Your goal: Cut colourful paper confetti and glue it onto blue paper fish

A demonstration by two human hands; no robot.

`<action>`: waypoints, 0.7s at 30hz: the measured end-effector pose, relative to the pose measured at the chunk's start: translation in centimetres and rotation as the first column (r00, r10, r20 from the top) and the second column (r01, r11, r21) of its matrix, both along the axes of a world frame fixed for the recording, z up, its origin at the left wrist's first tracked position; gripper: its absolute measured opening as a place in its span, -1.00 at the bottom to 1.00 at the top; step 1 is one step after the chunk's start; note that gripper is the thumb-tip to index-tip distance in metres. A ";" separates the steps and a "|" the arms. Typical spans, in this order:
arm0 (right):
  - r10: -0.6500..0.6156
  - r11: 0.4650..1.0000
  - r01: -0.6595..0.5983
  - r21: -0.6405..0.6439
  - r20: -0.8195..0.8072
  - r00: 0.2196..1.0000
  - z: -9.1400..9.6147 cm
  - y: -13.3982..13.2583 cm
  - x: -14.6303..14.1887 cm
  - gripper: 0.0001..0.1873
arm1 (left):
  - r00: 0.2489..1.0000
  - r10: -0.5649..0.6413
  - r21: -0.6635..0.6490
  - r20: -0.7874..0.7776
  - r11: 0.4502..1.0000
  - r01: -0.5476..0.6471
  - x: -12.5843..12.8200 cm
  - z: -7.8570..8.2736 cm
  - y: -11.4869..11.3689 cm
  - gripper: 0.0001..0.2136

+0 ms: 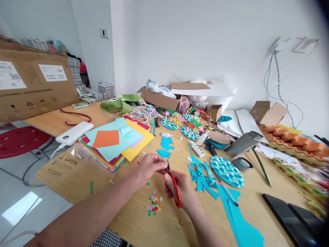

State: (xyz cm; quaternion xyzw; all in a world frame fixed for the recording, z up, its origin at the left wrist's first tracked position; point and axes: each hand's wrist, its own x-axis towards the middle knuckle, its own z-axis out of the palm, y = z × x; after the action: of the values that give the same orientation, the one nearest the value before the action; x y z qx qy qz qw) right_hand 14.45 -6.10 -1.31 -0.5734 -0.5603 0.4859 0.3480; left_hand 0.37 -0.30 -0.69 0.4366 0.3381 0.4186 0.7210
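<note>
My right hand (pixel 180 187) grips red-handled scissors (pixel 174 187) with the blades pointing up and away. My left hand (pixel 150 164) pinches a tiny scrap of paper against the scissor tips; the scrap is too small to name its colour. Both hands hover over the wooden table (pixel 128 212). Just below them lies a small heap of coloured paper dots (pixel 154 205). Blue paper offcuts (pixel 203 175) lie to the right of my right hand.
A stack of coloured paper sheets (pixel 115 140) lies at the left, next to a white power bank (pixel 74 133). A blue wavy disc (pixel 227 171), glue bottle (pixel 197 149), tape roll (pixel 243 164), metal flask (pixel 243 144), cardboard boxes (pixel 161 97) and a dark tablet (pixel 290 214) crowd the right and back.
</note>
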 end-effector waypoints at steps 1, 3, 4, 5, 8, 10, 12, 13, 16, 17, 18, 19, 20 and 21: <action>-0.003 1.000 0.003 -0.004 0.005 1.000 0.0 0.0 0.0 -0.41 | 1.000 -0.003 0.000 0.001 1.000 0.003 0.0 0.0 0.0 -0.83; -0.011 1.000 0.011 -0.012 0.012 1.000 0.2 0.0 -0.1 -0.40 | 1.000 -0.007 0.000 0.004 1.000 0.007 0.0 0.0 0.0 -0.83; -0.015 1.000 0.015 -0.015 0.012 1.000 0.2 0.0 -0.1 -0.40 | 1.000 -0.007 -0.001 0.007 1.000 0.007 0.0 0.0 0.0 -0.83; -0.018 1.000 0.018 -0.018 0.012 1.000 0.2 0.0 -0.1 -0.40 | 1.000 -0.005 -0.004 0.010 1.000 0.005 0.0 -0.1 0.0 -0.82; -0.018 1.000 0.018 -0.023 0.006 1.000 0.3 0.0 -0.1 -0.39 | 1.000 -0.005 -0.010 0.021 1.000 0.005 0.0 -0.1 0.0 -0.82; -0.017 1.000 0.018 -0.022 0.005 1.000 0.3 0.0 -0.1 -0.39 | 1.000 -0.005 -0.012 0.026 1.000 0.005 0.0 0.0 0.0 -0.82; -0.019 1.000 0.020 -0.024 0.013 1.000 0.3 -0.1 -0.1 -0.39 | 1.000 -0.007 -0.016 0.028 1.000 0.008 0.0 0.0 -0.1 -0.81; -0.020 1.000 0.020 -0.024 0.017 1.000 0.3 -0.1 -0.1 -0.39 | 1.000 -0.011 -0.016 0.029 1.000 0.011 0.0 0.0 -0.1 -0.81; -0.019 1.000 0.020 -0.022 0.021 1.000 0.3 -0.1 -0.1 -0.39 | 0.999 -0.018 -0.015 0.034 1.000 0.019 -0.1 0.0 -0.1 -0.81; -0.018 1.000 0.019 -0.021 0.021 1.000 0.3 -0.1 -0.1 -0.39 | 0.999 -0.017 -0.016 0.034 1.000 0.018 -0.1 0.0 -0.1 -0.81; -0.018 1.000 0.018 -0.020 0.020 1.000 0.3 -0.1 -0.1 -0.39 | 0.999 -0.014 -0.018 0.033 1.000 0.015 -0.1 0.1 -0.1 -0.81; -0.018 1.000 0.018 -0.020 0.017 1.000 0.3 -0.1 -0.1 -0.39 | 0.999 -0.010 -0.018 0.032 1.000 0.011 -0.1 0.1 -0.1 -0.82; -0.017 1.000 0.017 -0.021 0.014 1.000 0.2 -0.1 -0.1 -0.39 | 1.000 -0.004 -0.018 0.030 1.000 0.005 -0.1 0.1 -0.1 -0.82; -0.015 1.000 0.015 -0.020 0.010 1.000 0.2 -0.1 -0.1 -0.39 | 1.000 0.000 -0.017 0.030 1.000 0.000 -0.1 0.1 -0.1 -0.82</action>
State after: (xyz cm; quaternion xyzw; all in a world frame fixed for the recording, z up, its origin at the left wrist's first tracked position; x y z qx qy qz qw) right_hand 14.33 -6.17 -1.10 -0.5835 -0.5526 0.4862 0.3431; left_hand 0.26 -0.44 -0.56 0.4242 0.3308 0.4222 0.7297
